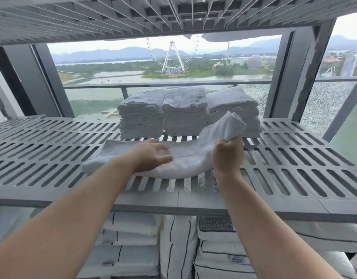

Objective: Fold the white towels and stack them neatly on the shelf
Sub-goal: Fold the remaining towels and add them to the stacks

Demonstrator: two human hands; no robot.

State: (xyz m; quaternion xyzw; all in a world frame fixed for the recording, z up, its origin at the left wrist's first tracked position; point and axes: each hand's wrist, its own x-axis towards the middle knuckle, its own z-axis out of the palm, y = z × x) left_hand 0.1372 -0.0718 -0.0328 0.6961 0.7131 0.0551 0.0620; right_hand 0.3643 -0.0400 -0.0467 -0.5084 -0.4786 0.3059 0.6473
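Lying long left-to-right on the shelf (52,141): towel (185,158), right hand (227,156) fisted on its raised right end, left hand (151,156) flat, fingers spread mid-length.

slotted grey shelf (52,158), three folded towel stacks (185,111) at back, one long towel (185,158) in front

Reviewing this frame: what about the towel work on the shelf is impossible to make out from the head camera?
- How many towels each of the three folded stacks holds: layers too fine and blurred.
- The towel's right end: bunched inside the right hand.
- The towel's middle: covered by the left hand.
- Print on the striped bedding below: too small.
- Cloth on the upper shelf: mostly hidden by that shelf.
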